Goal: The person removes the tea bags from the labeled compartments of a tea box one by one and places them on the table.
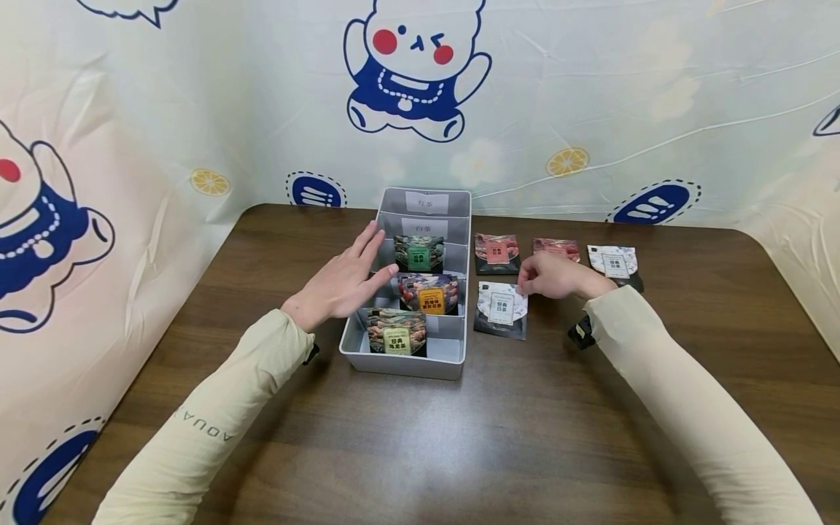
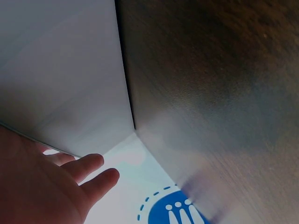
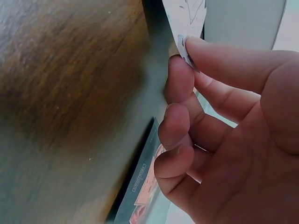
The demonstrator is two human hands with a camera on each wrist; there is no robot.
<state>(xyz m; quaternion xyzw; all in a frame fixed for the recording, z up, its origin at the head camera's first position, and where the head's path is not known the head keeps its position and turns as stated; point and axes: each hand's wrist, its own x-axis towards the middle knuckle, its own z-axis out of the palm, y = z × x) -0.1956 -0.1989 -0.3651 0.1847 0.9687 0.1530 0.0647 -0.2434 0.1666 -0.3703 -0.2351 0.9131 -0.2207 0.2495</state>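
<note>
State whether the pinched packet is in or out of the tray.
Out: the packet is beside the tray, pinched by the right hand's fingers.

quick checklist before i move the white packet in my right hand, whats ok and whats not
1. Grip: ok, right hand pinches the white packet at its edge.
2. Packet fully off the table: cannot tell.
3. Left hand at the tray: ok, it is by the left rim.
4. Far labels in sight: ok, both show.
5. Packets all in the tray: not ok, two red packets and another white packet lie on the table.
</note>
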